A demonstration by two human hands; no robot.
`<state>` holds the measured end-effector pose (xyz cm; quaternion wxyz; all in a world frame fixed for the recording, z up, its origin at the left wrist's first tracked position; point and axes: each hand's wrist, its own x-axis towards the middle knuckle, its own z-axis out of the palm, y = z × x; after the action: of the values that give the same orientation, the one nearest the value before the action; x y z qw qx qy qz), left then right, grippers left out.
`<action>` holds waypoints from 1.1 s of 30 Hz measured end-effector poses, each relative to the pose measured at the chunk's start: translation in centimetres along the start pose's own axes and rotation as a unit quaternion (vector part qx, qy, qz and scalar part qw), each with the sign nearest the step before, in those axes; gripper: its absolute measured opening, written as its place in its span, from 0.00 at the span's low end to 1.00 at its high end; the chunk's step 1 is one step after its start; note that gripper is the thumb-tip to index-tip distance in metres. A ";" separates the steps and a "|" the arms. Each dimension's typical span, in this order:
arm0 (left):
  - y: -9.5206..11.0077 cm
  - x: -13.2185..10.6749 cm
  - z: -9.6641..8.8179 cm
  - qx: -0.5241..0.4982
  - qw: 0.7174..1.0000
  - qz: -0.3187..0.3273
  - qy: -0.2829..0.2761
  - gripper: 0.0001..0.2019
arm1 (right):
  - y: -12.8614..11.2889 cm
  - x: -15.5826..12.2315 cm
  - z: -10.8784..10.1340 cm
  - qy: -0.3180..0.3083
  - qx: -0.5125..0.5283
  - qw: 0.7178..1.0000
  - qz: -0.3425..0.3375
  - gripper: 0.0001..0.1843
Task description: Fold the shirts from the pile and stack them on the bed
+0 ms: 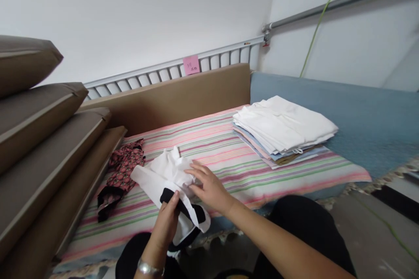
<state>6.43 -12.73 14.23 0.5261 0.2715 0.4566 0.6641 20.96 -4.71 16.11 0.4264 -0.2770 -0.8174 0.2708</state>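
A white garment with black trim (160,170) lies bunched in front of me on the striped cloth, its near end raised over the edge. My left hand (167,220) is closed on the black-trimmed part, thumb on top. From the right, my right hand (209,185) grips the white fabric with bent fingers; the fingertips are partly lost in the folds. A silver bracelet circles my left wrist. Just left of the white garment rests a crumpled red and black patterned garment (126,168), which neither hand touches.
A stack of folded clothes (284,124), white on top, stands on the striped cloth (262,183) to the right. Brown cushions (49,148) pile up at the left. Behind are a brown padded panel (183,96), a pink note (191,65) and a radiator (124,85). A blue backrest (353,113) borders the right side.
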 end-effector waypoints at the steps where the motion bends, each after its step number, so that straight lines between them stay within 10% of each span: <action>1: 0.4 -0.3 -0.1 0.020 1.000 0.004 -0.005 0.26 | -0.1 0.3 -0.1 -0.012 0.013 1.000 0.002 0.18; 7: 3.3 -1.1 -0.6 0.195 0.978 0.042 -0.055 0.23 | -0.1 0.4 -2.0 -0.054 0.034 0.997 0.041 0.04; 14: 1.7 0.4 0.1 0.175 0.984 0.044 0.005 0.22 | -0.4 -0.9 -2.9 -0.091 0.020 0.990 0.104 0.07; 26: 2.7 -0.9 0.9 -0.120 0.975 -0.073 -0.172 0.20 | -1.5 -2.2 -2.9 0.073 -0.016 0.993 0.090 0.07; 33: 1.2 -0.9 2.0 -0.039 0.987 -0.076 -0.135 0.24 | -1.9 -2.7 0.2 -0.058 0.058 0.970 0.230 0.10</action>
<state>7.86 -13.02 16.25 0.6422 0.3028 0.3743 0.5965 21.69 -7.96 15.83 0.3200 -0.4161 -0.7382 0.4236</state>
